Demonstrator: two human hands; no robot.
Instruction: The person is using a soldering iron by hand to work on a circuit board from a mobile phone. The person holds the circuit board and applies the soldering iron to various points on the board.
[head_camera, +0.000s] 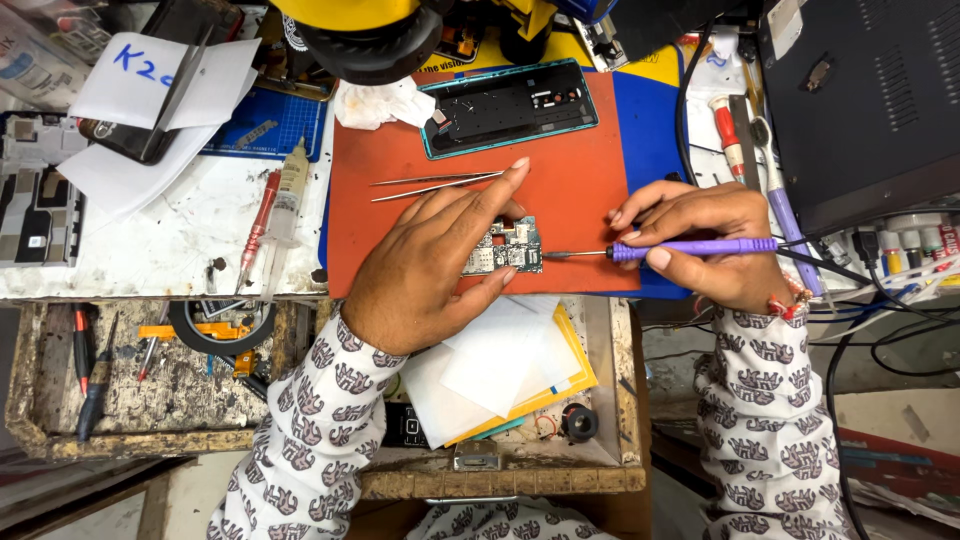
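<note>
The left hand (425, 265) is pinning a phone circuit board (505, 248) near the orange mat's (570, 180) front edge while the right hand (705, 240) is gripping a purple soldering iron (690, 247), its tip meeting the board's right edge; steady, precise contact seems needed.

A phone repair workshop: cluttered bench with orange work mat (580, 190), tweezers (435, 183), screwdrivers (258, 228), opened phone frame (510, 105).

Cluttered, stained wooden workbench (120, 430)

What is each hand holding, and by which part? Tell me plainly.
The right hand grips a purple-handled tool by its handle, tip toward the circuit board. The left hand pins that board by its left edge on the red mat.
</note>
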